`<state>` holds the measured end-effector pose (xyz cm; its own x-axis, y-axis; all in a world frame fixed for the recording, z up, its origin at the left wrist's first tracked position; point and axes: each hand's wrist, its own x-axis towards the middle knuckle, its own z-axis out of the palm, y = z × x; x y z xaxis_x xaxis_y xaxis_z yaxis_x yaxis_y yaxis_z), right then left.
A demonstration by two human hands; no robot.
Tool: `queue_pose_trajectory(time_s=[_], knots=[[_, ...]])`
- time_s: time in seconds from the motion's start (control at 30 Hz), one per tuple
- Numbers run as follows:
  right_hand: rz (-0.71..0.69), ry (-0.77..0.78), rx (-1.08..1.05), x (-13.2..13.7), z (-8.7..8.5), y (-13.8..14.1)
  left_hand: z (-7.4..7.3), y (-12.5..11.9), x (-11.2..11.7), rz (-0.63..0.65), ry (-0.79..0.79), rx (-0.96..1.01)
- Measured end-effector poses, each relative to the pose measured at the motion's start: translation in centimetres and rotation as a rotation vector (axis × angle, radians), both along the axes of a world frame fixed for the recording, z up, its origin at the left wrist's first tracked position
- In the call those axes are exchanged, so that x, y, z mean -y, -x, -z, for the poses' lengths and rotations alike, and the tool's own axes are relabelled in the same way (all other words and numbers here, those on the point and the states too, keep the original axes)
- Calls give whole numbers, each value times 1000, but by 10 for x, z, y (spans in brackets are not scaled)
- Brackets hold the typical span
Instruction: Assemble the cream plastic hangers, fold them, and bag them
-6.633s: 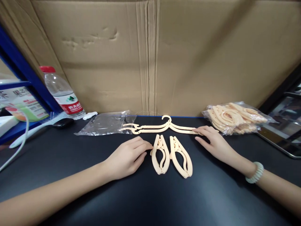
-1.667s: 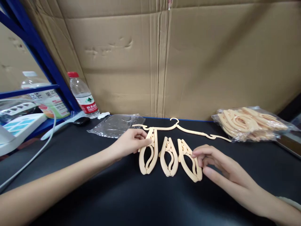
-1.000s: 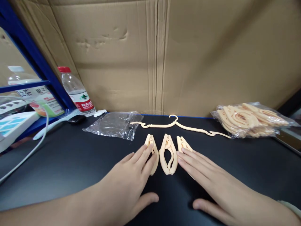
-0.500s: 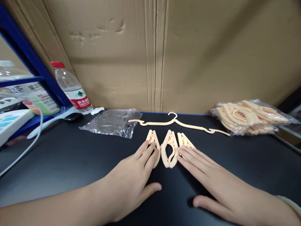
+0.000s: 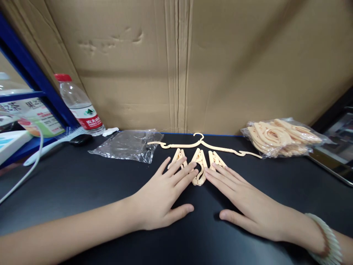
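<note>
Three folded cream plastic hangers lie in a row on the black table. My left hand is spread flat over the left folded hanger, its fingertips reaching the middle folded hanger. With fingers stretched out, my right hand lies over the right folded hanger and touches the middle one's right side. Both hands cover the lower parts of the outer hangers. Behind the row, an unfolded hanger lies with its arms spread and its hook toward the cardboard.
A clear plastic bag lies at the back left, near a red-capped water bottle and a white cable. At the back right is a bag of folded hangers, beside a dark flat device. Cardboard stands behind.
My left hand has spread its fingers and shifted right onto the middle hanger. The folded hangers have moved slightly away from me. The camera view has shifted a little.
</note>
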<state>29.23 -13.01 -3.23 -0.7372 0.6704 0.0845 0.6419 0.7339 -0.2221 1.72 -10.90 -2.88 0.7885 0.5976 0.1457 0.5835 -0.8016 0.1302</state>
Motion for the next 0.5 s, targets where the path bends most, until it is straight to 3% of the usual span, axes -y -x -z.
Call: queue_pose_trajectory(time_s=[0.5], knots=[[-19, 27, -8, -3, 1, 0, 5, 1, -5, 79, 139, 62]])
